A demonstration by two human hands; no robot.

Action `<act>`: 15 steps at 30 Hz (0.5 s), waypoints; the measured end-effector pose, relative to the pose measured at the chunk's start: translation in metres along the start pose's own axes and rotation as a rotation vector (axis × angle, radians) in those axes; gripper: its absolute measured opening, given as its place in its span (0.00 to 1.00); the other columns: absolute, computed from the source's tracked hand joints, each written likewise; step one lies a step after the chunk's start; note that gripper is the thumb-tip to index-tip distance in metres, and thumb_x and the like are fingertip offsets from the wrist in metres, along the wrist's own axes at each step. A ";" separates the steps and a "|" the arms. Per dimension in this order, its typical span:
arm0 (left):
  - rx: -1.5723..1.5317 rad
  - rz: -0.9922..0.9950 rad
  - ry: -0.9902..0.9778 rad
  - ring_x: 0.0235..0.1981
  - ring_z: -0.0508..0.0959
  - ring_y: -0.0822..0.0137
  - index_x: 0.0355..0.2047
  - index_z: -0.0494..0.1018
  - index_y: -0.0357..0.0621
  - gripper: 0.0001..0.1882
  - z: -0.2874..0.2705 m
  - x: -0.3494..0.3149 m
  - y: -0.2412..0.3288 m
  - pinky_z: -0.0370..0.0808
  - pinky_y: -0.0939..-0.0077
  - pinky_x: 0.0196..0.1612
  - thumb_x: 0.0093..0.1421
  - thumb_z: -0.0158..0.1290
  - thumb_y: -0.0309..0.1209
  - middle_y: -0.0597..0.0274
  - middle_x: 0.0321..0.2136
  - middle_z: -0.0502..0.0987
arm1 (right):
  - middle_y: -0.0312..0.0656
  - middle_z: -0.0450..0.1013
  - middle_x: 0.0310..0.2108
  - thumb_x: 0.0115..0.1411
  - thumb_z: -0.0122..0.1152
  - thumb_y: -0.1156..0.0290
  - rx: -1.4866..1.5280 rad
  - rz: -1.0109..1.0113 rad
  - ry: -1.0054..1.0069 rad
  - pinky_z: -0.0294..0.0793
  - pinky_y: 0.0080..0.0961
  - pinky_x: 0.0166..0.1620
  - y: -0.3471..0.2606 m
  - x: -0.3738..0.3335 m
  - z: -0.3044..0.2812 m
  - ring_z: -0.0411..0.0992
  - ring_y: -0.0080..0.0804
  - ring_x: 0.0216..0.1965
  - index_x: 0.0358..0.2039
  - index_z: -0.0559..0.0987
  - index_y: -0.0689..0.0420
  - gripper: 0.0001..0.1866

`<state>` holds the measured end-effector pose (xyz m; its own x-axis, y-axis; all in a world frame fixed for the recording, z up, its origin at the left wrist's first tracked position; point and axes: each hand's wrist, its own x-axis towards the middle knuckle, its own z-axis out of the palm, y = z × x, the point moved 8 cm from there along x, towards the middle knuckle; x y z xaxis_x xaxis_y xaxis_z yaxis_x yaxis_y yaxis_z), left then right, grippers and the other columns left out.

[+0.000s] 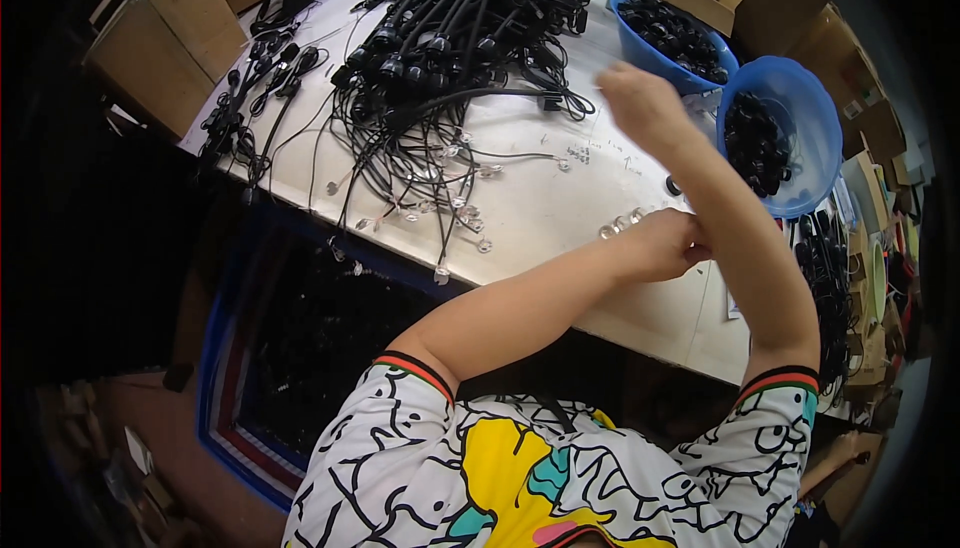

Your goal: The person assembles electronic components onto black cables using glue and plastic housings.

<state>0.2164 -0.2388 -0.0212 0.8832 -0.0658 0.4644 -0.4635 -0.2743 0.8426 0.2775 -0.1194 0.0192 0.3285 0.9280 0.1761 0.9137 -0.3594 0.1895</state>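
Note:
My left hand (664, 246) is over the right part of the white table, its fingers curled and partly hidden by my right forearm; what it holds cannot be made out. Just beside it lie several small clear rings (622, 223). My right hand (640, 103) is raised past the left, fingers closed and slightly blurred, near the blue basins; anything in it is hidden. To its left spreads a large heap of black cables (430, 58) with dark sockets. Loose cable ends with small clear plugs (460, 203) hang toward the near edge.
Two blue basins of black parts, a far one (625, 33) and a nearer one (815, 133), stand at the right. Cardboard boxes (165, 33) are at the far left. A blue-rimmed bag (215, 388) with dark contents sits below the table (560, 278).

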 end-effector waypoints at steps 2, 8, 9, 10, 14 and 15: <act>-0.002 0.026 0.133 0.33 0.74 0.55 0.30 0.74 0.38 0.08 0.003 -0.006 -0.006 0.70 0.67 0.36 0.50 0.50 0.28 0.52 0.30 0.75 | 0.43 0.70 0.36 0.49 0.46 0.79 0.078 -0.188 0.092 0.68 0.31 0.42 -0.042 0.006 0.003 0.69 0.40 0.41 0.35 0.72 0.60 0.11; -0.114 -0.323 -0.035 0.27 0.73 0.60 0.34 0.71 0.35 0.10 -0.020 -0.051 0.017 0.69 0.71 0.32 0.52 0.49 0.28 0.53 0.27 0.74 | 0.42 0.71 0.36 0.50 0.47 0.77 0.121 -0.316 0.235 0.65 0.34 0.42 -0.062 0.026 0.035 0.67 0.39 0.43 0.37 0.70 0.60 0.12; -0.117 -0.255 -0.008 0.23 0.72 0.63 0.35 0.70 0.36 0.10 -0.023 -0.059 0.024 0.68 0.73 0.29 0.52 0.49 0.27 0.56 0.24 0.73 | 0.42 0.72 0.35 0.50 0.48 0.76 0.128 -0.301 0.109 0.64 0.34 0.41 -0.067 0.032 0.042 0.68 0.40 0.41 0.37 0.70 0.60 0.12; -0.116 -0.259 0.001 0.23 0.72 0.63 0.35 0.70 0.36 0.10 -0.025 -0.069 0.027 0.68 0.73 0.29 0.52 0.49 0.27 0.56 0.24 0.73 | 0.42 0.72 0.35 0.50 0.48 0.76 0.132 -0.311 0.108 0.64 0.34 0.41 -0.072 0.035 0.039 0.68 0.40 0.41 0.37 0.70 0.60 0.12; -0.131 -0.106 -0.050 0.26 0.73 0.63 0.39 0.70 0.37 0.12 -0.031 -0.103 0.057 0.69 0.74 0.31 0.54 0.48 0.26 0.55 0.28 0.74 | 0.39 0.73 0.27 0.50 0.53 0.68 0.015 -0.215 -0.046 0.65 0.34 0.39 -0.073 0.038 0.034 0.70 0.39 0.35 0.30 0.74 0.55 0.08; -0.126 -0.052 -0.097 0.28 0.74 0.62 0.40 0.70 0.37 0.12 -0.029 -0.111 0.069 0.69 0.74 0.32 0.54 0.48 0.26 0.55 0.29 0.74 | 0.38 0.73 0.25 0.50 0.55 0.65 0.071 -0.216 0.043 0.66 0.34 0.37 -0.071 0.032 0.019 0.70 0.38 0.34 0.27 0.75 0.54 0.07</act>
<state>0.0837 -0.2223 -0.0064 0.9062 -0.1486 0.3958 -0.4169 -0.1580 0.8951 0.2280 -0.0620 -0.0074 0.1138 0.9770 0.1802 0.9768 -0.1431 0.1591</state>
